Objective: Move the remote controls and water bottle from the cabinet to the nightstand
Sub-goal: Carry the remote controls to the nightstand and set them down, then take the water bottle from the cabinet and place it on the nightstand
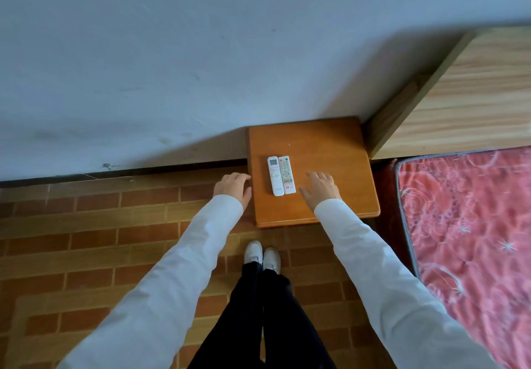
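Two white remote controls lie side by side on the orange-brown wooden nightstand (324,144): a plain one with a small screen (275,175) on the left, and one with coloured buttons (287,174) on the right. My left hand (234,187) hovers at the nightstand's left edge, fingers apart and holding nothing. To the right of the remotes, my right hand (320,187) is over the top with its fingers spread, empty. No water bottle or cabinet is in view.
The nightstand stands against a pale wall (201,66). A light wooden headboard (465,95) and a bed with a red patterned mattress (471,239) are on the right. Brick-patterned floor (100,239) lies to the left, where my white shoes (262,255) stand.
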